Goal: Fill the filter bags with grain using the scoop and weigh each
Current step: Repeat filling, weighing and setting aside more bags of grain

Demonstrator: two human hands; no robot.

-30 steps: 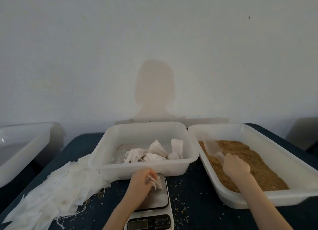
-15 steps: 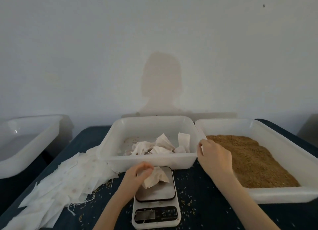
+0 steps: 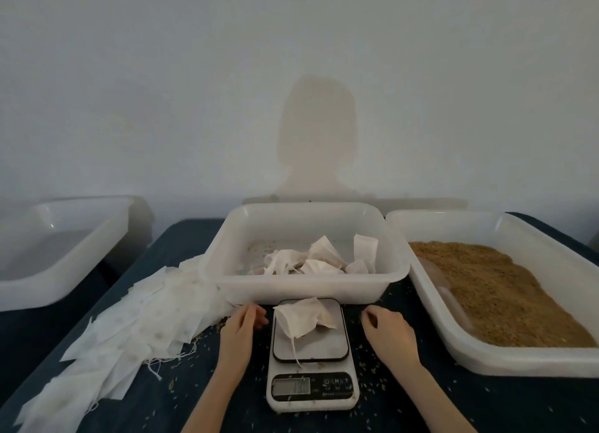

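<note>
Filled filter bag (image 3: 304, 319) sits on the kitchen scale (image 3: 311, 356), left hand (image 3: 241, 327) and right hand (image 3: 387, 330) loosely curled alongside, holding nothing. Empty bags (image 3: 129, 329) pile left; the bin of filled bags (image 3: 308, 290) sits just behind, grain tray (image 3: 505, 358) right.

left hand (image 3: 241, 324) now off the filter bag (image 3: 304, 317) on the scale (image 3: 311, 351), right hand (image 3: 387, 330) out of the grain tray (image 3: 431, 312)

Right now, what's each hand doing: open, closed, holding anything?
Left hand: open, fingers loosely curled, holding nothing, left of the scale.
Right hand: open, holding nothing, right of the scale.
</note>
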